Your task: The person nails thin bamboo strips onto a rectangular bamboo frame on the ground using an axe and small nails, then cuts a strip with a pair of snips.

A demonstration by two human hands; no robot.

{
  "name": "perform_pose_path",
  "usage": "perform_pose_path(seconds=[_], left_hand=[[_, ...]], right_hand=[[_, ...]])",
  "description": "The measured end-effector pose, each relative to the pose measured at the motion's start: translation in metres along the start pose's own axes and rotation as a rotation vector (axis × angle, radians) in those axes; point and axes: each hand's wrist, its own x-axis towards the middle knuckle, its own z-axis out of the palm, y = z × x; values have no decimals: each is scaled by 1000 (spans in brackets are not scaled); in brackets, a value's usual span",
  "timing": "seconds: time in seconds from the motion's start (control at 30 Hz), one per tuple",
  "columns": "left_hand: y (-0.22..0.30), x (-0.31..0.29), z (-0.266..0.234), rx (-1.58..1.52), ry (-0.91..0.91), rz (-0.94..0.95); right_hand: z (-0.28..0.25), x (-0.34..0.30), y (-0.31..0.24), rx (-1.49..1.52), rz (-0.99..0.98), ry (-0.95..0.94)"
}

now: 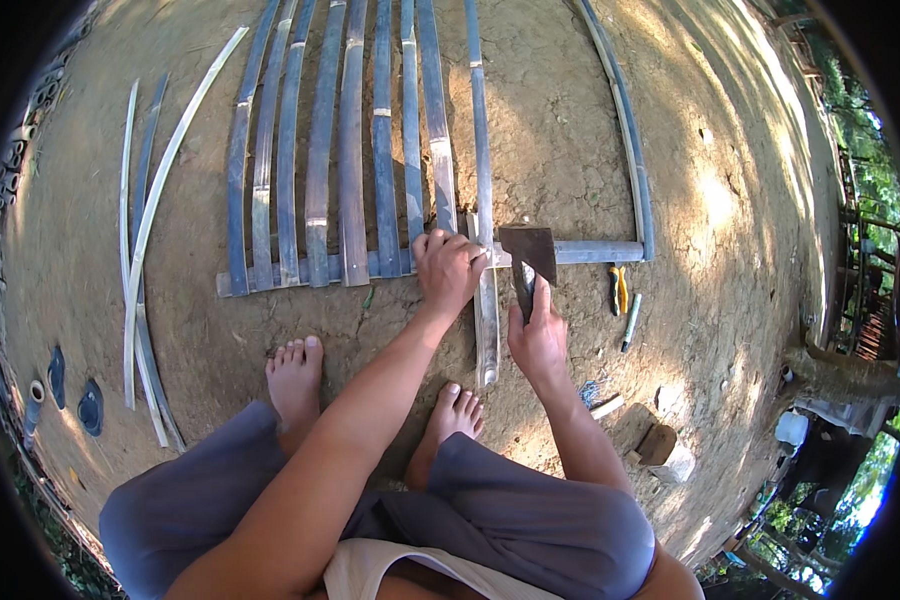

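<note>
My right hand (540, 340) grips a cleaver (530, 252) with a broad, dark, rectangular blade, its blade beside the joint of two bamboo pieces. Just left of the blade, my left hand (450, 270) is closed at the lower end of a bamboo slat (479, 150). Whatever its fingertips pinch is too small to make out. Several bamboo slats (351, 150) lie side by side, their near ends over a bamboo crosspiece (600, 252). Under the joint, a short split bamboo length (487, 335) points toward my feet.
A bamboo side pole (630, 150) meets the crosspiece's right end. Yellow-handled pliers (619, 290) and a marker (632, 322) lie on the dirt, with a small blue heap (590, 392) and a container (658, 446) nearer me. Loose strips (175, 160) and sandals (90, 407) are left.
</note>
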Motion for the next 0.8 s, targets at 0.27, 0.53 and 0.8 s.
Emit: perform_pose_path(seconds=[0.27,0.53,0.8], left_hand=[[-17,34,-25,29,-265,160],[-34,56,-12,-119,-460,230],[-28,53,-20,-112,-443,259]], right_hand=[[-9,-17,19,147,55,84],[-6,-22,20,148,113,31],[9,-30,27,249,169,84]])
